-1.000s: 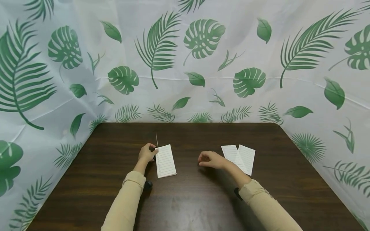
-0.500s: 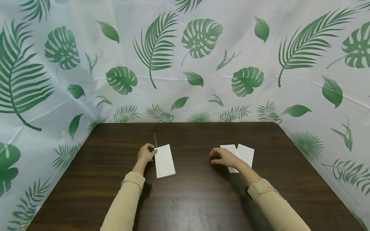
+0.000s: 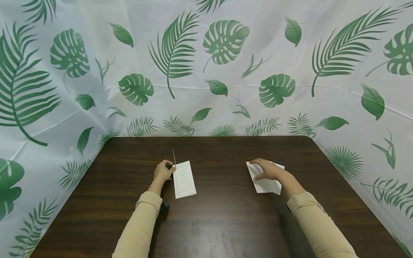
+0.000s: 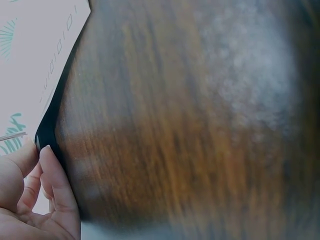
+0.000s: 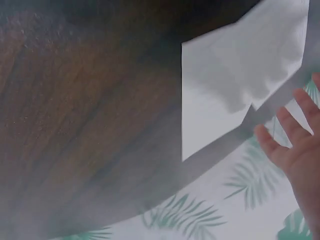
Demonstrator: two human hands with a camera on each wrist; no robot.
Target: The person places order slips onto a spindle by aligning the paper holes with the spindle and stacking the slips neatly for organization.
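Left hand pinches edge of notepad, left of centre, perhaps for steadying it | right hand, right of centre: fingers apart above loose sheets, gripping nothing; contact unclear

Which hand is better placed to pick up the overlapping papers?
Probably the right hand: it is over the overlapping papers, fingers spread, while the left hand pinches something black by the other paper.

Left grip holds lined pad, right grip above paper sheets
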